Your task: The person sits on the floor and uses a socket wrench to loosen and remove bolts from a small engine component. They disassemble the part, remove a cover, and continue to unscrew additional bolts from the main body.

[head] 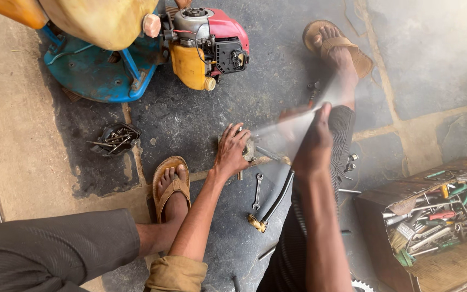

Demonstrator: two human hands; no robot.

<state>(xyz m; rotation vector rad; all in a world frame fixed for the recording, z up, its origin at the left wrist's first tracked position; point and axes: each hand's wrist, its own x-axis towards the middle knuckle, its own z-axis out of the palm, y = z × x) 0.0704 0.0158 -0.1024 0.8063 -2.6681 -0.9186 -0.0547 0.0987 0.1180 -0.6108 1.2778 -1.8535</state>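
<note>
My left hand (pixel 232 151) presses down on a small metal engine part (pixel 248 150) lying on the dark stone floor. My right hand (pixel 312 138) is shut on a long thin metal tool (pixel 285 125), motion-blurred, whose end points at the part. A wrench (pixel 257 191) lies just below the left hand. A black hose with a brass end (pixel 271 208) lies beside it. My feet in brown sandals (pixel 169 184) rest on either side.
A small red and yellow engine (pixel 206 43) stands at the top beside a blue metal base (pixel 98 73). A black tray of bolts (pixel 115 138) sits on the left. An open wooden toolbox (pixel 433 216) full of several screwdrivers is at right.
</note>
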